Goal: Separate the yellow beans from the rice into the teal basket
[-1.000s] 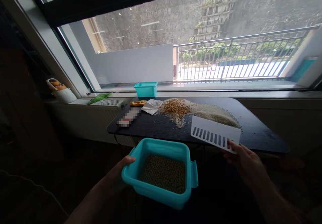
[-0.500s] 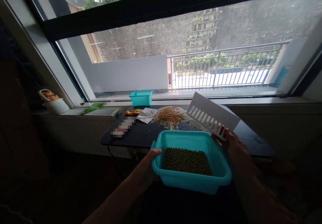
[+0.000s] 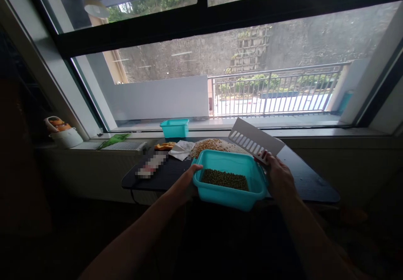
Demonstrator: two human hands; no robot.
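Observation:
A turquoise plastic bin (image 3: 217, 196) is held up before the table's front edge, tilted a little. Green beans (image 3: 224, 179) cover part of its floor, mung beans by their look. My left hand (image 3: 188, 182) grips the bin's left rim, thumb on top. In my right hand (image 3: 277, 171) is a grey-white slotted scoop (image 3: 256, 139), its slots towards the left; this hand is beside the bin's right end, and whether it also touches the bin I cannot tell. Behind the bin, a heap of yellow soybeans (image 3: 209, 145) and pale grains lies on the table, partly hidden.
The dark table (image 3: 311, 183) stands under a window. A second turquoise bin (image 3: 174, 129) is at its back edge, near a crumpled white tissue (image 3: 181, 150) and a yellow-brown item (image 3: 164, 146). A blurred-out packet (image 3: 153, 165) lies left. A white basket (image 3: 66, 138) and green cloth (image 3: 115, 140) sit farther left.
Both hands have carried the bin of beans forward, closer to the table, so it covers more of the heap. The slotted scoop has moved along with my right hand.

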